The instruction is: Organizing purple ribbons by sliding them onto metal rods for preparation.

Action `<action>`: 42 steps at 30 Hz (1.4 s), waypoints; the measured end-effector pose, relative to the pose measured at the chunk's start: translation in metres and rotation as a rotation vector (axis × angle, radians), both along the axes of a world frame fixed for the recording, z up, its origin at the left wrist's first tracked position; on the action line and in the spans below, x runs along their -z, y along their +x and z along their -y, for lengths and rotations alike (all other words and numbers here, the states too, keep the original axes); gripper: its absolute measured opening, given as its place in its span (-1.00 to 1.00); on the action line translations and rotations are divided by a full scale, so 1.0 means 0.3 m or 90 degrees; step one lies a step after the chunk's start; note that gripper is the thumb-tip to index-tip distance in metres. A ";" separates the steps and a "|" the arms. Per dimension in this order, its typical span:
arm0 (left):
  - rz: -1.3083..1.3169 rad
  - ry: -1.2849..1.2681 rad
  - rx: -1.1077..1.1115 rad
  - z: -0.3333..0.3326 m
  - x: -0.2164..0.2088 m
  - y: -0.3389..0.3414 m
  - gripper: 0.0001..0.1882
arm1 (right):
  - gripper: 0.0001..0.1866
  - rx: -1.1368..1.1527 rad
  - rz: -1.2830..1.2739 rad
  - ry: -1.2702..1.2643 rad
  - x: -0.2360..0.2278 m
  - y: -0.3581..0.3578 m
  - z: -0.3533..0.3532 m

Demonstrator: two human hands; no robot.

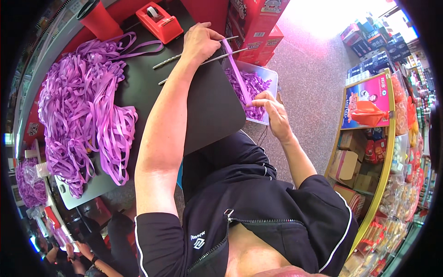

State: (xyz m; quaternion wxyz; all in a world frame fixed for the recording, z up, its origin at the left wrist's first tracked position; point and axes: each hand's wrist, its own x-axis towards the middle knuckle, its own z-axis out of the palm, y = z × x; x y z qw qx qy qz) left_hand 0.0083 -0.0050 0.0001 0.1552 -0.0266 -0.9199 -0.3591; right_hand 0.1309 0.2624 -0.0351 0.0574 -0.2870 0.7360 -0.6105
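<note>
Two thin metal rods lie side by side across the far right corner of the black table, their ends jutting past its edge. A purple ribbon crosses the rods and stretches down toward me. My left hand lies over the rods, its fingertips closed at the ribbon's upper end. With thumb and fingers, my right hand pinches the ribbon's lower end beyond the table edge. Below it stands a whitish plastic bin holding many short purple ribbon pieces.
A big heap of purple ribbon covers the table's left side. Behind are a red tape dispenser and a red cylinder. Red cartons stand beyond the bin. Shop shelves line the right; another person's hands show lower left.
</note>
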 end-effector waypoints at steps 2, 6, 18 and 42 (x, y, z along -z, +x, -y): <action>0.001 0.001 0.005 -0.005 -0.002 -0.001 -0.71 | -0.50 -0.024 -0.022 -0.034 -0.055 -0.023 -0.004; -0.008 -0.018 -0.001 -0.003 0.000 0.004 -0.71 | -0.44 -0.091 -0.075 -0.169 -0.162 -0.129 0.055; -0.001 -0.086 -0.014 -0.010 -0.017 0.024 -0.67 | -0.52 -0.154 0.055 -0.293 -0.252 -0.665 0.363; -0.012 -0.121 -0.025 -0.029 -0.019 0.032 -0.67 | -0.42 -0.006 0.138 0.020 0.026 -0.339 0.171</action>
